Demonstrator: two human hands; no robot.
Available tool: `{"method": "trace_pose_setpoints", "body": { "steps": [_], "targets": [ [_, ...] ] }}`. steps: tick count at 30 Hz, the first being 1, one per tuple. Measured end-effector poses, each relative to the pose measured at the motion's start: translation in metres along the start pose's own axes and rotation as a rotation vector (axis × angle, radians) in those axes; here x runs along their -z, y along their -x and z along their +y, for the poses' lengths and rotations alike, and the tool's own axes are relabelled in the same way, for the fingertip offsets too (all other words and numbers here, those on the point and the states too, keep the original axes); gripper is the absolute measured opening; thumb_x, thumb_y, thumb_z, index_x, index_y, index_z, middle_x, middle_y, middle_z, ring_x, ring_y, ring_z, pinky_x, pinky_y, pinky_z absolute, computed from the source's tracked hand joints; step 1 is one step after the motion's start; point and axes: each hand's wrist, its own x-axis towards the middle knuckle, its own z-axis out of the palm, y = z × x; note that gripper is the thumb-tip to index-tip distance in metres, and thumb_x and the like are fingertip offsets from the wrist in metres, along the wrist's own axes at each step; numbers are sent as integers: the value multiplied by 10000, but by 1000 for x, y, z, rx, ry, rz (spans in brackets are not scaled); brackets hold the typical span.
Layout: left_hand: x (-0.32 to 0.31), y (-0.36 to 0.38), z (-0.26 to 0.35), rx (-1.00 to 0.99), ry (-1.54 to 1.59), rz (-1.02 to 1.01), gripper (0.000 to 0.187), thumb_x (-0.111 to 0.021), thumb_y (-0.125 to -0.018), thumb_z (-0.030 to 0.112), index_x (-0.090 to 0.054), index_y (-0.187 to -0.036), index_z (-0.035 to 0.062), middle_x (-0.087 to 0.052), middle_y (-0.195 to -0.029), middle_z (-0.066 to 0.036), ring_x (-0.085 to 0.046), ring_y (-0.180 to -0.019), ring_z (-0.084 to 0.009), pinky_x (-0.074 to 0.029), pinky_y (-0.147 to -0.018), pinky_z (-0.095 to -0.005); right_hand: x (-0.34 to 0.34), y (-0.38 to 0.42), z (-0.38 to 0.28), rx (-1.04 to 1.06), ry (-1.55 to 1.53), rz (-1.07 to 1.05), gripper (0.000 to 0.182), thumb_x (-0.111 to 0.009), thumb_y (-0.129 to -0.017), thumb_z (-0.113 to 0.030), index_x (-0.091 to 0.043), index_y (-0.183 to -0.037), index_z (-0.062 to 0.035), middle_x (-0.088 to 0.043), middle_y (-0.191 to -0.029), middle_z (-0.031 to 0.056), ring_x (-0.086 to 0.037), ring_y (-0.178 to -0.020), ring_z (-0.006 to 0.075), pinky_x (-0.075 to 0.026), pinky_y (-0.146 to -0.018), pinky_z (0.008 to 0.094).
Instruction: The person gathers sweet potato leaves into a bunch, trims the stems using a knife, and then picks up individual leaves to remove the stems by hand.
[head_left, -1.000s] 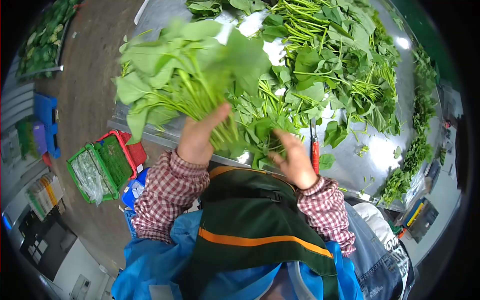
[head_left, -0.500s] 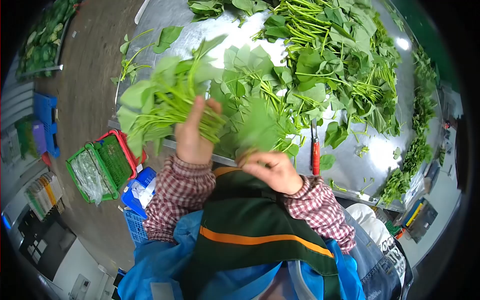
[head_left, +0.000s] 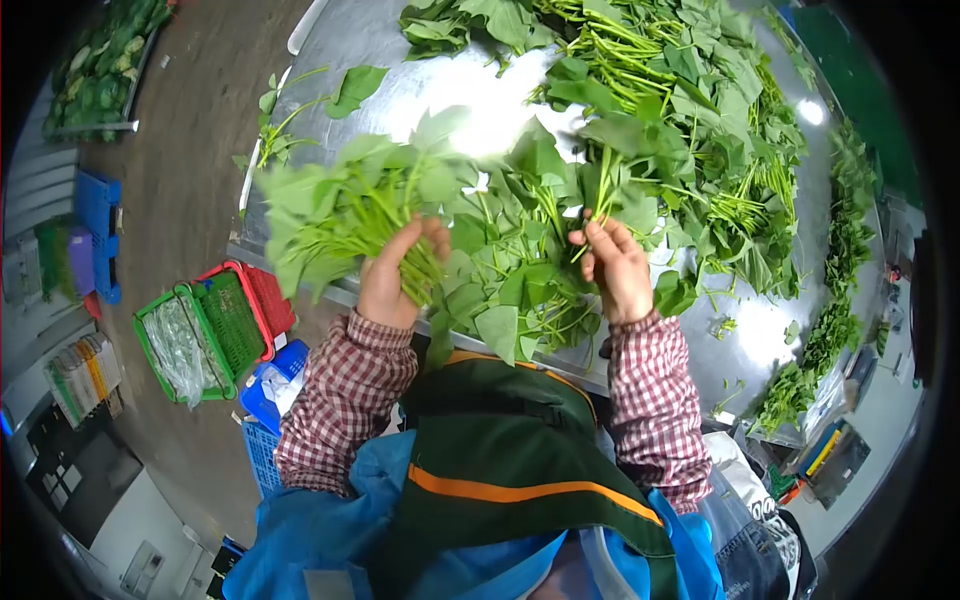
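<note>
My left hand [head_left: 396, 278] is closed around the stem ends of a thick bunch of leafy greens [head_left: 345, 215], whose leaves fan out to the left over the table edge. Thumb and fingers of my right hand [head_left: 622, 272] pinch a few stems of leafy greens [head_left: 604, 188]. Between and below the two hands, loose greens [head_left: 500, 265] lie spread on the metal table [head_left: 450, 85]. A larger heap of greens [head_left: 690, 110] stretches behind my right hand. The red-handled tool seen earlier is hidden, apparently behind my right hand and sleeve.
Stray sprigs [head_left: 352, 90] lie at the table's left. More greens [head_left: 835, 290] line its right side. On the floor at left stand a green basket [head_left: 235, 345] holding a plastic bag, a red basket [head_left: 268, 305] and a blue bin [head_left: 262, 400]. A crate of vegetables [head_left: 105, 75] is farther off.
My right hand has moved right and away from my body, and now pinches stems at the heap. My left hand keeps the bunch in nearly the same place. The red-handled tool has gone from sight.
</note>
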Motion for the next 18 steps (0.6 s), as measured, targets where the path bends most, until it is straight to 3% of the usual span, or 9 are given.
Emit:
{"method": "trace_pose_setpoints", "body": {
  "steps": [2, 4, 5, 8, 10, 11, 14, 18],
  "targets": [
    [-20, 12, 4, -150, -54, 39, 188, -564, -830, 115, -504, -986, 28, -582, -894, -76, -572, -777, -167, -483, -665, -281, -8, 18, -6, -18, -123, -16, 148, -580, -842, -135, -554, -922, -13, -630, -770, 84, -495, -479, 61, -389, -436, 187],
    [-30, 20, 0, -246, -137, 3, 196, -578, -821, 102, -507, -985, 20, -581, -888, -76, -573, -779, -172, -484, -672, -281, -13, 30, -7, 46, -49, 1, 121, -614, -814, -94, -554, -879, -12, -620, -737, 79, -522, -496, 74, -409, -448, 189],
    [-42, 30, -8, -301, -363, -156, 207, -602, -797, 67, -518, -977, 8, -578, -874, -67, -569, -793, -155, -471, -695, -270, -16, 34, -4, 92, -7, -1, 122, -622, -806, -83, -554, -874, -10, -618, -736, 76, -527, -501, 77, -412, -452, 189],
    [-58, 31, -38, -449, -639, -256, 211, -612, -775, 25, -529, -967, -5, -573, -868, -61, -565, -800, -135, -455, -719, -260, -35, 53, 1, 218, 164, -18, 115, -646, -779, -36, -549, -815, 14, -587, -640, 41, -532, -511, 68, -422, -464, 189],
    [-66, 31, -42, -375, -539, -338, 198, -605, -776, 12, -530, -958, -2, -577, -870, -61, -563, -803, -131, -447, -723, -255, -36, 60, 9, 371, 375, 7, 99, -643, -780, -29, -559, -792, 23, -587, -620, 41, -538, -523, 60, -429, -475, 194],
    [-68, 31, -43, -336, -487, -379, 191, -602, -776, 5, -530, -953, -1, -578, -871, -61, -562, -804, -128, -443, -725, -252, -37, 62, 8, 273, 165, -44, 89, -644, -777, -26, -579, -794, 33, -605, -652, 55, -546, -549, 58, -436, -491, 191],
    [-57, 32, -40, -187, -380, -428, 183, -593, -788, 3, -526, -959, 6, -579, -893, -62, -560, -818, -132, -447, -730, -255, -41, 70, 1, 165, 85, -84, 99, -643, -779, -29, -590, -818, 45, -616, -676, 69, -549, -561, 60, -444, -502, 188],
    [-55, 28, -31, -49, -43, -307, 135, -572, -832, 61, -522, -955, 38, -568, -905, -55, -568, -833, -152, -471, -740, -282, -35, 82, -8, 156, -82, -189, 102, -589, -813, -40, -588, -854, 54, -622, -730, 106, -582, -643, 138, -481, -641, 274]
  ]
}}
